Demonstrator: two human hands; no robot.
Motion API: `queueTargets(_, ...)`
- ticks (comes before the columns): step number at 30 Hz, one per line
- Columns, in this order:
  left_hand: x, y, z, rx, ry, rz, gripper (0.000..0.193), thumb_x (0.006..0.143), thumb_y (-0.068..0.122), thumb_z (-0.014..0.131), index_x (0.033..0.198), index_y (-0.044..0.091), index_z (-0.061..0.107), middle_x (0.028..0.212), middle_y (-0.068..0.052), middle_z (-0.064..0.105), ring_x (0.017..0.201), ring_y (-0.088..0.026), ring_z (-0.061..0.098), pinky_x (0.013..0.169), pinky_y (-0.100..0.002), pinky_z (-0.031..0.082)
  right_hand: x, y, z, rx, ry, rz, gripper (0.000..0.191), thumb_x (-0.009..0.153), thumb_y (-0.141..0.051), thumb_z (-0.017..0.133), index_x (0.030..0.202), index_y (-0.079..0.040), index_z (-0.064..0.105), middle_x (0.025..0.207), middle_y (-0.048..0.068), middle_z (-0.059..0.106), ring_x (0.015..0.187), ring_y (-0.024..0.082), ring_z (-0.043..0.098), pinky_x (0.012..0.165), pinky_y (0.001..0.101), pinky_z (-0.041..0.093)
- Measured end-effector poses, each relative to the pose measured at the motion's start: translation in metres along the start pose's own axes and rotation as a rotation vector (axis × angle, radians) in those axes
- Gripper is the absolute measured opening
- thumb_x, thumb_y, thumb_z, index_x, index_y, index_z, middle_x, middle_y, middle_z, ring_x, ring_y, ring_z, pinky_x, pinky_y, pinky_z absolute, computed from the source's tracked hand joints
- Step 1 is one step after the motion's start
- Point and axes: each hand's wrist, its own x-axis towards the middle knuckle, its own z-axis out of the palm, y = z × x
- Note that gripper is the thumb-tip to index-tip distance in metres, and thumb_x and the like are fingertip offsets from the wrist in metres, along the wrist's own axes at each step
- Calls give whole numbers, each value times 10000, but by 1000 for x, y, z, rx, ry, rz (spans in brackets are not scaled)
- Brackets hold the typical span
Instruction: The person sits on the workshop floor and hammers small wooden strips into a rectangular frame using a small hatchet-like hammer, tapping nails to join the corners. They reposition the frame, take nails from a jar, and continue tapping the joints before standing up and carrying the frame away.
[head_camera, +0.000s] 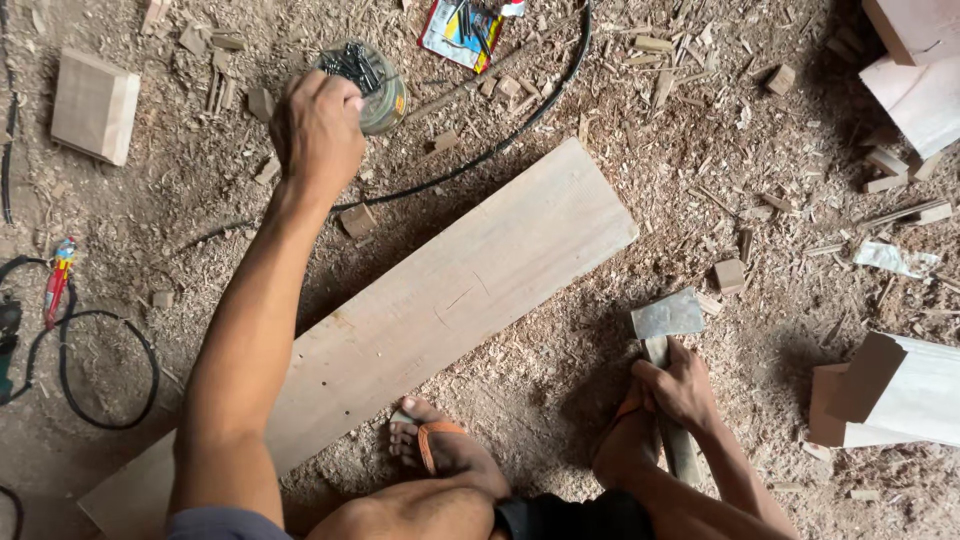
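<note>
My left hand (318, 130) reaches far forward to a clear round container (372, 85) full of dark nails, its fingers closed at the container's rim. My right hand (680, 385) grips the wooden handle of a hatchet (668, 315), whose grey metal head rests on the ground in front of my right foot. A long pale wooden plank (450, 290) lies diagonally across the sawdust floor between both hands. My left foot (440, 450), in an orange sandal, presses on the plank's near edge.
A black cable (510, 130) curves behind the plank. A red-handled tool (57, 280) and a looped black cord (105, 370) lie at the left. Wood blocks (95, 105) and boards (900, 390) sit at the edges, with a coloured packet (460, 30) at the top and offcuts scattered about.
</note>
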Motion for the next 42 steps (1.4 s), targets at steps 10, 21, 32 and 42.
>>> queueTargets(10, -16, -15, -12, -153, -201, -185, 136, 923, 130, 757, 1007, 51, 687, 1015, -90, 676, 917, -229, 627, 808, -408, 491, -9, 7, 3, 73, 21, 0, 343, 737, -389, 676, 863, -79, 598, 645, 93, 674, 498, 193, 606, 449, 366, 515)
queueTargets(21, -28, 0, -4, -91, -80, -94, 118, 986, 55, 729, 979, 17, 618, 1055, -172, 612, 904, -280, 620, 718, -421, 492, -14, 2, 1, 50, 54, 13, 301, 741, -349, 679, 846, -75, 611, 600, 89, 698, 461, 176, 602, 414, 329, 514)
queueTargets(32, -14, 145, -14, -1068, -274, 202, 171, 1049, 173, 634, 1118, 21, 672, 954, -79, 699, 774, -133, 659, 639, -263, 567, -22, -30, -20, 161, 30, -31, 230, 791, -260, 674, 826, -45, 602, 587, 110, 718, 425, 164, 632, 386, 313, 506)
queueTargets(42, -12, 217, 34, -855, 138, 229, 180, 1043, 200, 702, 1000, 30, 744, 957, -74, 740, 816, -160, 707, 673, -288, 566, -25, -114, -88, 81, 176, -301, 208, 878, -228, 710, 908, -74, 573, 672, 88, 692, 466, 138, 659, 410, 296, 597)
